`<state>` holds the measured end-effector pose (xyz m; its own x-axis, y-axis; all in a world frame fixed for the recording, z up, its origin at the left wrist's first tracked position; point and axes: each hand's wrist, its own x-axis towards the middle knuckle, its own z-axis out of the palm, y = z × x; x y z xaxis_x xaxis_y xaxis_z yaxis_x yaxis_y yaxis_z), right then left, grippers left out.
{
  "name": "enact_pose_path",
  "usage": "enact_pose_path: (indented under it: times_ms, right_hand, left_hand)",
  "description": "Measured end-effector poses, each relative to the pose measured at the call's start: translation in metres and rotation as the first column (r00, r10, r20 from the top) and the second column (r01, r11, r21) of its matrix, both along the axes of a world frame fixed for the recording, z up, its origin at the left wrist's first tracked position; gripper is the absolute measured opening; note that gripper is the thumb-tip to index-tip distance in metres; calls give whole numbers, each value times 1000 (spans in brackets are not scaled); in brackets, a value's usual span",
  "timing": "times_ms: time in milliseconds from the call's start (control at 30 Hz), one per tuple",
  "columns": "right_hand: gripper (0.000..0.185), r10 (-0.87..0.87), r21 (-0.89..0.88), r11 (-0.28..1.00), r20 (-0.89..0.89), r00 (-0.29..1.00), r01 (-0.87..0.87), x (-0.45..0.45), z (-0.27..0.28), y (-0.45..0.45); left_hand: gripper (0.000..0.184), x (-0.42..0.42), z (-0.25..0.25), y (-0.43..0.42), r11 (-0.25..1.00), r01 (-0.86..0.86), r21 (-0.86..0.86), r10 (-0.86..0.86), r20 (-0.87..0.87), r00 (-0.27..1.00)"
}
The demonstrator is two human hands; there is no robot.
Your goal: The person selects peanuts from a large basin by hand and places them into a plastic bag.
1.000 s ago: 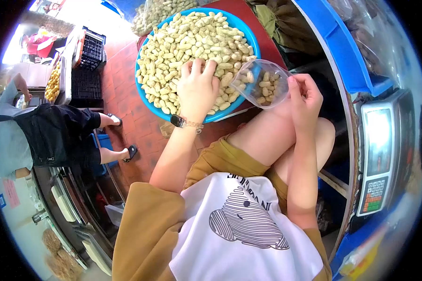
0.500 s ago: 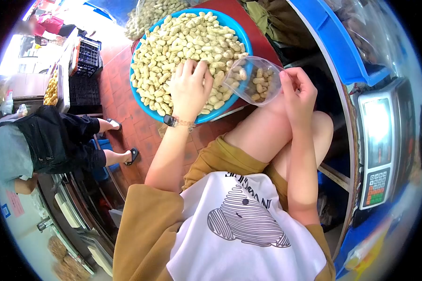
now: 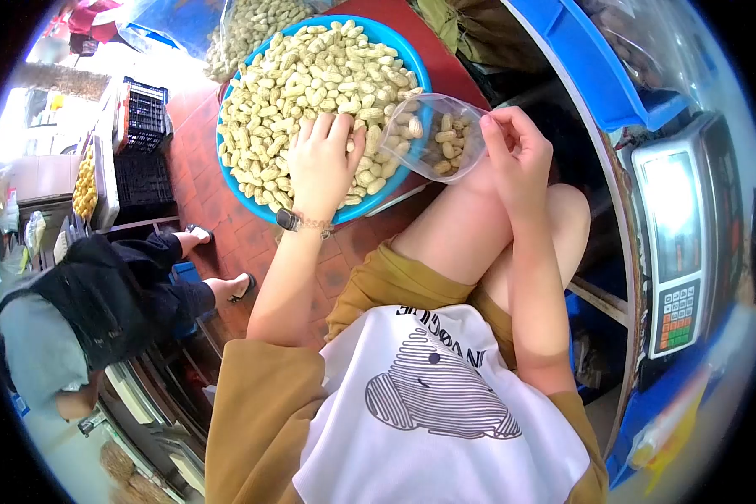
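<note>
A round blue basin (image 3: 426, 72) heaped with unshelled peanuts (image 3: 311, 80) stands in front of me. My left hand (image 3: 323, 160) lies palm down on the near part of the heap, fingers stretched forward and thumb apart. No peanut shows held in it, though its palm is hidden. At the basin's right edge, my right hand (image 3: 519, 155) pinches the rim of a clear plastic container (image 3: 407, 139) between thumb and fingers. The container is tilted with its mouth toward the basin. Several peanuts (image 3: 451, 144) lie inside it, above my knee.
A bag of peanuts (image 3: 252, 29) stands behind the basin. On the right are a blue tray (image 3: 601, 71) and a digital scale (image 3: 676, 244). At left, another person (image 3: 84, 302) stands near black crates (image 3: 143, 172) on the tiled floor (image 3: 197, 134).
The whole view has shifted slightly, moving the basin and both hands a little left. My left hand stays on the peanuts and my right keeps hold of the container. The other person leans differently.
</note>
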<state>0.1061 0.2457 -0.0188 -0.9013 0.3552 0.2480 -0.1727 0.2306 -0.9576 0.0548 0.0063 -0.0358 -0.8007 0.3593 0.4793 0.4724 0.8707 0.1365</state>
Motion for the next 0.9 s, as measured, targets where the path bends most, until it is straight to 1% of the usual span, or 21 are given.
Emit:
enact_pose_path:
  times_ms: [33,133,267,400,433,467,500,533,567,600,633,667,700,800,833,900]
  right_hand:
    - [16,-1,-3,1000,0,1000,1,0,0,0]
    - [16,2,1,1000,13,1000,-2,0,0,1]
    - [15,3,12,1000,9,1000,-3,1,4,0]
    - [15,-9,26,1000,17,1000,8,2,9,-3]
    - [14,-6,27,1000,16,1000,6,2,8,-2]
    - [14,-4,26,1000,15,1000,4,2,7,-1]
    - [14,-11,42,999,11,1000,10,2,6,0]
    - [13,-17,56,998,8,1000,17,1,5,1]
    - [13,-22,70,997,4,1000,22,1,3,1]
    - [13,-27,62,998,3,1000,26,0,2,1]
    - [12,-30,54,998,2,1000,30,0,1,1]
    - [12,-32,45,998,2,999,32,0,1,0]
    - [11,-38,46,998,6,999,38,0,2,-1]
    - [11,-33,44,999,23,999,32,0,0,0]
    - [11,-23,51,998,38,999,22,1,3,-1]
    - [11,-16,49,999,55,998,13,2,6,-1]
  left_hand:
    - [15,0,3,0,1000,6,24,-7,17,1000]
    - [15,-3,1,1,977,-22,212,18,19,1000]
    - [13,-6,1,3,956,-81,282,85,0,996]
    - [11,-14,1,-4,825,-116,553,92,71,993]
    - [12,-14,0,-6,759,-216,615,147,163,976]
    - [13,-15,2,-8,620,-273,735,114,260,959]
    - [13,-18,5,-11,462,-336,821,65,346,936]
    - [13,-20,10,-15,292,-402,868,1,420,908]
    - [17,-22,15,-20,299,-345,890,-18,367,930]
    - [19,-25,21,-23,116,-368,922,-114,381,918]
    - [20,-29,26,-25,-69,-395,916,-209,374,904]
    - [21,-31,32,-27,-248,-423,871,-300,346,889]
    - [22,-31,37,-29,-300,-430,851,-412,291,863]
    - [23,-43,28,-48,-554,-468,688,-600,59,798]
    - [23,-45,27,-51,-588,-484,649,-649,-21,761]
    - [22,-42,29,-48,-651,-507,565,-681,-141,718]
